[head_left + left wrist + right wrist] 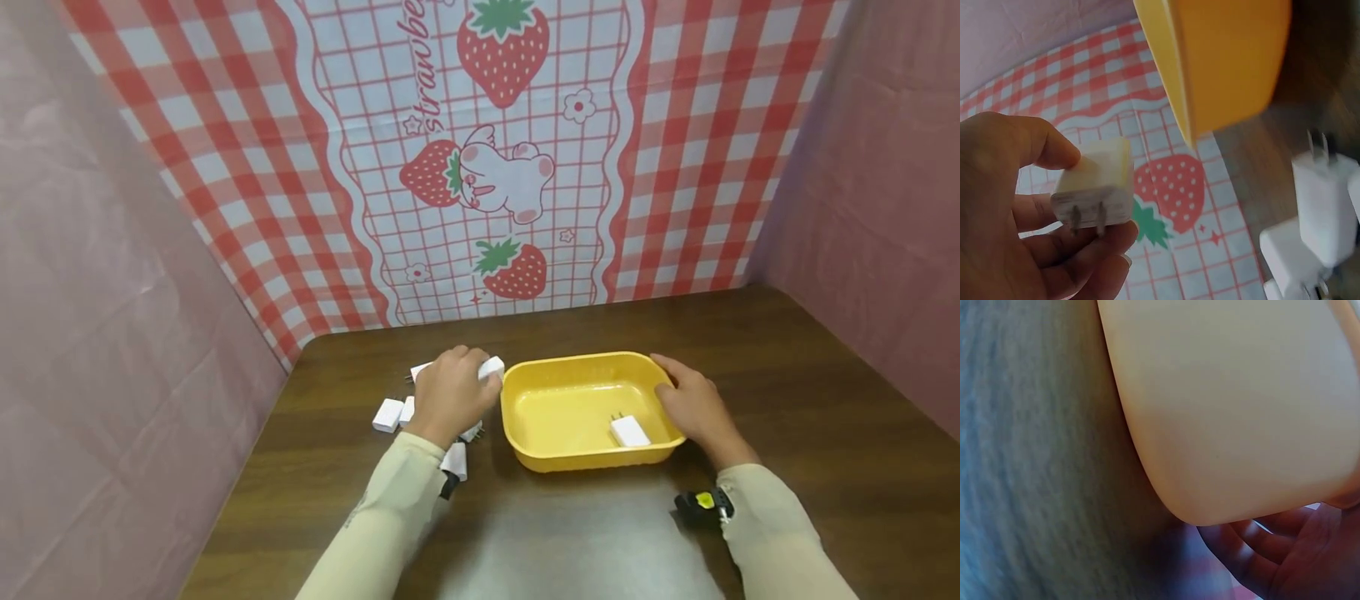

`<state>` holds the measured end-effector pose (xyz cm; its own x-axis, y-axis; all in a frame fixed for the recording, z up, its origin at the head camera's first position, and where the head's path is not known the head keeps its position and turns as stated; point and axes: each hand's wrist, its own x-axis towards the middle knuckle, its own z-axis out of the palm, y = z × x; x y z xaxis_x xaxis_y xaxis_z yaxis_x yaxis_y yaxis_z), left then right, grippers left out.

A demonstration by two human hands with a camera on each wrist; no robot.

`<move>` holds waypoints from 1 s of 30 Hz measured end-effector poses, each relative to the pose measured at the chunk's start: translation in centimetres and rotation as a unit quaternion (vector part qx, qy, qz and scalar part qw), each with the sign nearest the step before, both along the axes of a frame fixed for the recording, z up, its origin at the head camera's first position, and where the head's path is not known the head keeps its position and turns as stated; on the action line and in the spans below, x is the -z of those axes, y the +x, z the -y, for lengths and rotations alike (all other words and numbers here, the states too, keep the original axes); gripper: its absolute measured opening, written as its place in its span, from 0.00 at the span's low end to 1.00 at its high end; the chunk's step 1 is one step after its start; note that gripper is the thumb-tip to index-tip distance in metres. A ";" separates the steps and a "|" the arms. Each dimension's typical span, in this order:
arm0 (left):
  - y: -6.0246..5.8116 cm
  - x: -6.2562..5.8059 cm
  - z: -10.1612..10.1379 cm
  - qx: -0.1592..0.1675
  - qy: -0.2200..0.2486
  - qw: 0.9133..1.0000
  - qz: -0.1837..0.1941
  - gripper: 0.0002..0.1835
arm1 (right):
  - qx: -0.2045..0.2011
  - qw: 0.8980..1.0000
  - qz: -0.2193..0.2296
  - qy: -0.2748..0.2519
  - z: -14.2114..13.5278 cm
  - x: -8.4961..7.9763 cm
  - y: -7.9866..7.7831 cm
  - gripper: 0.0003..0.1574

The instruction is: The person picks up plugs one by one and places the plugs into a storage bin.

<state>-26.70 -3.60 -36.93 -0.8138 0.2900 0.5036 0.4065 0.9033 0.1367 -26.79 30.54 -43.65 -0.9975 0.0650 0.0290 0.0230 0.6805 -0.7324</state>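
My left hand [452,393] pinches a white charger plug [491,367] between thumb and fingers, just left of the yellow plastic basin [562,412]. In the left wrist view, the two metal prongs of this held charger [1094,181] point toward the camera. On the basin's right end, my right hand [696,407] grips the rim, thumb over the inside and fingers along the outer wall. One white charger [630,432] lies inside the basin near its front right corner. Several more white chargers [387,415] lie on the table around and partly behind my left hand and wrist.
The brown wooden table [570,533] carries everything. A red-checked strawberry cloth [487,167] hangs along its back edge. Pink cloth [862,208] hangs at both sides. Another loose charger [455,461] lies beside my left wrist strap.
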 end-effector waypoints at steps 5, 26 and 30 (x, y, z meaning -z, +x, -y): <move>0.1 -0.4 -2.5 0.010 -0.004 0.999 0.040 0.11 | 0.003 1.000 -0.001 0.004 -0.3 0.0 -0.1 0.35; 0.7 1.0 -9.3 0.021 -0.039 0.992 0.115 0.20 | 0.002 1.000 0.011 -0.020 0.2 -0.1 0.0 0.35; 0.7 1.3 -9.9 0.007 -0.057 0.987 0.148 0.23 | 0.005 1.000 0.014 -0.027 0.2 0.0 0.1 0.35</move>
<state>-26.03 6.35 -38.18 -0.9158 0.3435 0.2081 0.3767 0.9144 0.1483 -26.68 30.33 -43.61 -0.9971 0.0755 -0.0030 0.0507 0.6398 -0.7669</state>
